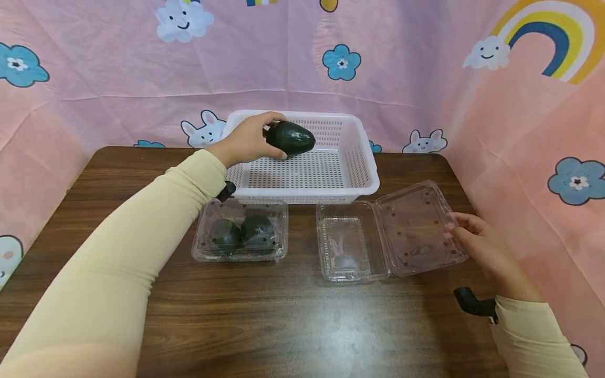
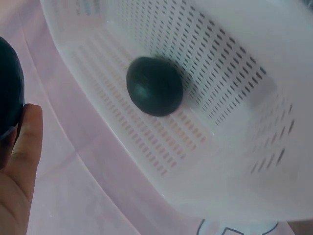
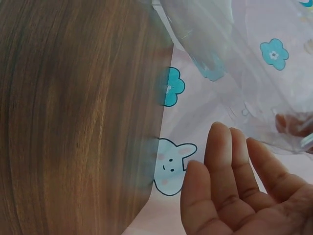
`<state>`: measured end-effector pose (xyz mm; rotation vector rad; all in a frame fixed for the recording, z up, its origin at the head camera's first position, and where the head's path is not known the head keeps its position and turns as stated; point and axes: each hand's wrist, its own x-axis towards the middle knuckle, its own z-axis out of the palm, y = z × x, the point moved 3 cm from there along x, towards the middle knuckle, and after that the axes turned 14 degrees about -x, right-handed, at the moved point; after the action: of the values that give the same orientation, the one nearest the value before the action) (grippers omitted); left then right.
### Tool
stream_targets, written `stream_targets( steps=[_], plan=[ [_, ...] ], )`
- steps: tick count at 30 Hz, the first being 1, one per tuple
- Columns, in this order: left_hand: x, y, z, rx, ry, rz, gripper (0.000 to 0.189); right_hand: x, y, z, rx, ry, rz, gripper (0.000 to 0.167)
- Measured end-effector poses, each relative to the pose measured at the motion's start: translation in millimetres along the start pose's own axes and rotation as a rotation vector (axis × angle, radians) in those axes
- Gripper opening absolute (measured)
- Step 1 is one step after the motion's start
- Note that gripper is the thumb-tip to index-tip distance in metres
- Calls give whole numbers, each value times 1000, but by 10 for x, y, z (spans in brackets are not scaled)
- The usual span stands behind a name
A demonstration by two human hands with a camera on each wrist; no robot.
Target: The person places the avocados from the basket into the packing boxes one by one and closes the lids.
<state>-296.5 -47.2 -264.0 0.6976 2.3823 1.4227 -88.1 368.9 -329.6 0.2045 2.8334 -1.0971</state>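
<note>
A: Left hand [image 1: 250, 137]?
B: Fingers and thumb wrapped round a dark oval fruit [image 1: 294, 139], held over the white basket [image 1: 316, 170].
A: Anything in the basket?
B: One more dark fruit [image 2: 154, 87] on its slatted floor, per the left wrist view.
A: Right hand [image 1: 489, 252]?
B: Pinching the outer edge of a clear lid [image 1: 411, 228] — lid swung open, hinged to the open box [image 1: 347, 226] on its left.
A: Other box?
B: Closed clear box [image 1: 240, 210], left of the open one — two dark fruits [image 1: 258, 232] inside. Both boxes sit on the wood-grain desk [image 1: 302, 325], just on the near side of the basket.
</note>
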Motion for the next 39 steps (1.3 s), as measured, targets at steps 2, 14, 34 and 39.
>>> stream_targets(
  steps=[2,14,34,39],
  plan=[
    [-24,20,36,-13,0,7,77,1,1,0,24,-4,-5,52],
    [-125,28,242,-61,-22,-14,78,-29,29,23,122,-21,12,52],
    [-307,84,542,-95,1,-8,78,-40,15,52,241,11,-3,32],
    [-344,111,609,-101,20,19,75,-45,3,53,236,15,-6,35]
  ],
)
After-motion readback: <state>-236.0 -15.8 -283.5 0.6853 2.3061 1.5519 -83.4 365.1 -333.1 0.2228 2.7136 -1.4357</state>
